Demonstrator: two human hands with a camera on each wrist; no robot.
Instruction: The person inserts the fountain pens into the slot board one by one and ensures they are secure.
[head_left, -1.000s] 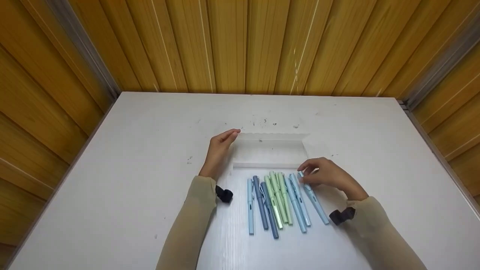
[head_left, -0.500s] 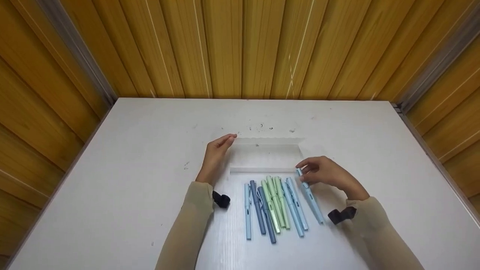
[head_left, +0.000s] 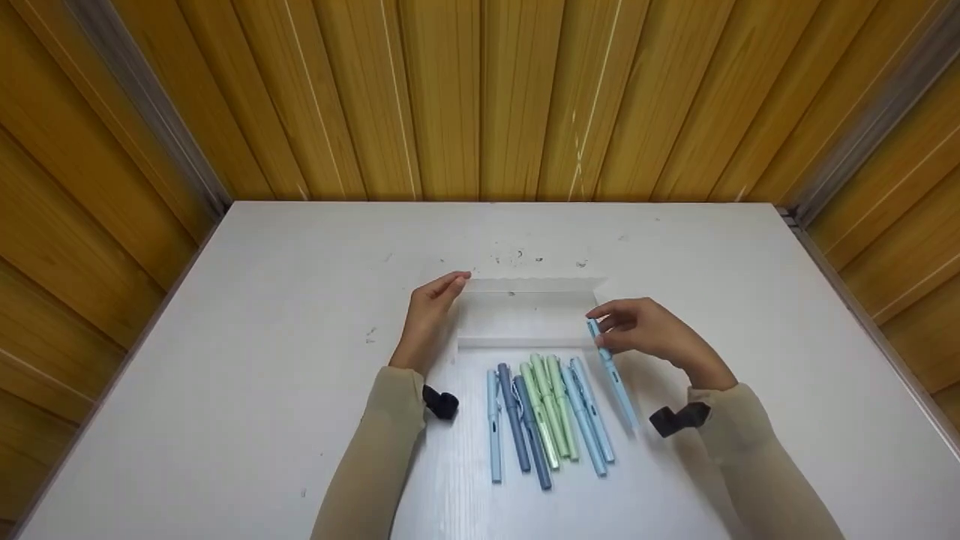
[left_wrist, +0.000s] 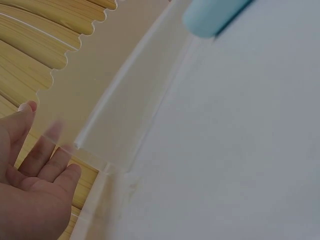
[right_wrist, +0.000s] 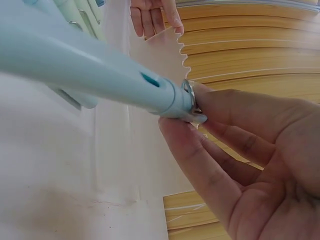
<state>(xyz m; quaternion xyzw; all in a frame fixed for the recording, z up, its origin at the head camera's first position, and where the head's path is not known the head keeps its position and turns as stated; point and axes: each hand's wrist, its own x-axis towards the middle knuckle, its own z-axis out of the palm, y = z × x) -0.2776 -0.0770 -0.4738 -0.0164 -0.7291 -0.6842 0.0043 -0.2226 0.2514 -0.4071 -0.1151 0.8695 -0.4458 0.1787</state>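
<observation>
Fingertips of the right hand (head_left: 649,334) pinch the top end of a light-blue plastic pen (head_left: 611,373), lifted aslant beside the clear plastic box (head_left: 525,319). Left hand (head_left: 429,315), fingers straight, rests against that box's left end. Eight more blue and green pens (head_left: 544,416) lie side by side on the white table (head_left: 262,337), just below the box.

Both arms in long beige sleeves (head_left: 379,442). Small black strap-mounted camera at each wrist (head_left: 441,403). Bare hands, no rings or gloves.
</observation>
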